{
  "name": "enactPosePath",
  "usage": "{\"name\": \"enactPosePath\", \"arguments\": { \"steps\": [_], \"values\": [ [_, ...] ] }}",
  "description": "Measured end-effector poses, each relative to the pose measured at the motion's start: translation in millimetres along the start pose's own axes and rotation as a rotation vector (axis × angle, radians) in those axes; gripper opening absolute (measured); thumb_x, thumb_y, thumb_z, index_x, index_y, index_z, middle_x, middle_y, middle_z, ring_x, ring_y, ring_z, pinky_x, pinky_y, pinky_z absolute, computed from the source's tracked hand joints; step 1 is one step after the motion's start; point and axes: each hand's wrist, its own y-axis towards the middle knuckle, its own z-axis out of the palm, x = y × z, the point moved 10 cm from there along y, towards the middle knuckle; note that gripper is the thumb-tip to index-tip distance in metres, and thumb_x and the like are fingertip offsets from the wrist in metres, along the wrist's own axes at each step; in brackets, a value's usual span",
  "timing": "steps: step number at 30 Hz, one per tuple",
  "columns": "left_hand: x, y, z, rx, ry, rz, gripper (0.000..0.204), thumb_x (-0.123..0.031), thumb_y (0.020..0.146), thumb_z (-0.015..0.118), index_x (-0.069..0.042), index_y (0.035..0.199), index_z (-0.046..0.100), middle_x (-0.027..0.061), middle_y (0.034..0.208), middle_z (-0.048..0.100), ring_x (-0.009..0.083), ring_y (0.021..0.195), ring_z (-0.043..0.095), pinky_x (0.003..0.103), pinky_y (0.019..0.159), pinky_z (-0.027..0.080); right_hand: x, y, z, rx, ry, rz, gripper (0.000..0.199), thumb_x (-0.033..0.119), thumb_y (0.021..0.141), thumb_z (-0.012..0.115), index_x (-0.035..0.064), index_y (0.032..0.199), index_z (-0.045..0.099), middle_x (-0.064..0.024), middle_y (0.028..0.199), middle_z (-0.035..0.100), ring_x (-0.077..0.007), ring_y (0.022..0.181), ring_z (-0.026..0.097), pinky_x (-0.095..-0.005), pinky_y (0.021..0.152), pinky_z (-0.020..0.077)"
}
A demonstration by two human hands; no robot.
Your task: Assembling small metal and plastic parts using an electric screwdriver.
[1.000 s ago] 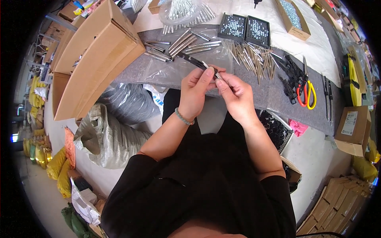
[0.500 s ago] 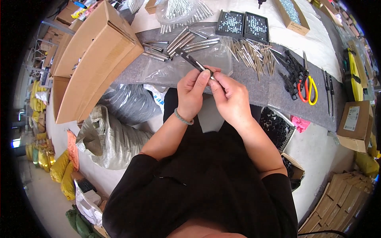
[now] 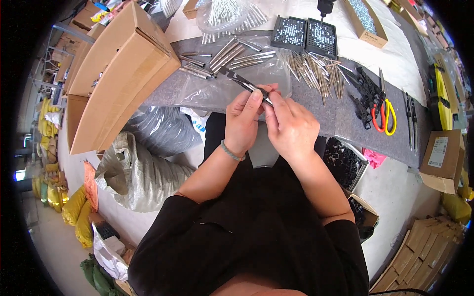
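Clock directions are referring to the held piece as centre, with 12 o'clock lying at the top of the view.

The left hand [image 3: 242,121] is clamping a narrow black bar [image 3: 238,79] between thumb and fingers. The right hand [image 3: 295,123] is pinching the lower end of the same piece; its fingertips are partly covering that end. The bar is carrying a silver strip along its length, is pointing toward 10 o'clock, and is being held above the near edge of the grey-covered counter [image 3: 345,123].

A clear plastic sheet [image 3: 197,91] is lying flat beneath the bar. At 11 o'clock, silver metal tubes [image 3: 226,53] are lying loosely grouped. At 3 o'clock, thin metal rods [image 3: 316,74] are lying in a fanned heap, with black plastic parts [image 3: 363,86] piling up farther out. Between 3 and 4 o'clock, scissors [image 3: 393,117] with one red and one yellow handle are resting beside the black parts.

At 2 o'clock, two black trays [image 3: 289,33] are standing side by side, holding small light pieces. The tip of a black power driver [image 3: 325,7] is hanging over the right tray. At 9 o'clock, a large cardboard box [image 3: 126,81] is standing at the counter's edge.
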Motion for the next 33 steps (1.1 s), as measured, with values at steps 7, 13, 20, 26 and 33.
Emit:
{"name": "enactPosePath", "arguments": {
  "steps": [7,13,20,26,33],
  "values": [
    [1.8,1.7,-1.3,0.034,0.022,-0.027,0.028,-0.018,0.099,0.041,0.001,0.109,0.058,0.0169,0.119,0.057,0.025,0.108,0.056,0.038,0.095,0.044,-18.7,-1.6,13.9,0.15,0.319,0.161,0.018,0.023,0.087,0.058,0.007,0.094,0.058,-0.0125,0.076,0.061,-0.0322,0.069,0.061,-0.0394,0.058,0.0484],
    [-1.0,2.6,-1.3,0.096,0.09,-0.027,0.028,-0.018,0.098,0.042,0.002,0.109,0.058,0.0183,0.117,0.058,0.024,0.107,0.056,0.038,0.095,0.043,-33.0,-11.2,39.4,0.375,0.615,0.368,0.02,0.026,0.09,0.056,0.008,0.097,0.058,-0.0154,0.08,0.062,-0.0356,0.074,0.061,-0.0421,0.062,0.0468],
    [-12.6,8.1,-7.9,0.04,0.123,0.025,0.028,-0.018,0.098,0.042,0.002,0.109,0.058,0.018,0.116,0.058,0.0273,0.108,0.056,0.041,0.097,0.042,-21.2,-10.3,22.8,0.343,0.349,0.187,0.022,0.026,0.09,0.054,0.0074,0.103,0.055,-0.0161,0.084,0.062,-0.0365,0.077,0.061,-0.0441,0.063,0.048],
    [2.5,3.9,7.6,0.152,0.123,0.01,0.029,-0.019,0.098,0.042,0.002,0.111,0.056,0.0182,0.115,0.059,0.0298,0.107,0.057,0.043,0.096,0.041,-26.5,-19.5,17.5,0.287,0.344,0.237,0.019,0.023,0.091,0.051,0.0066,0.099,0.054,-0.0165,0.086,0.062,-0.0377,0.077,0.061,-0.0459,0.063,0.0491],
    [24.7,-2.8,2.9,0.076,0.204,-0.1,0.034,-0.022,0.099,0.039,0.003,0.121,0.049,0.0129,0.123,0.054,0.0193,0.101,0.058,0.035,0.091,0.045,-51.4,-36.0,22.1,0.263,0.388,0.299,0.023,0.022,0.088,0.058,0.0063,0.106,0.056,-0.0164,0.092,0.062,-0.0361,0.083,0.061,-0.0418,0.07,0.0489]
  ]
}}
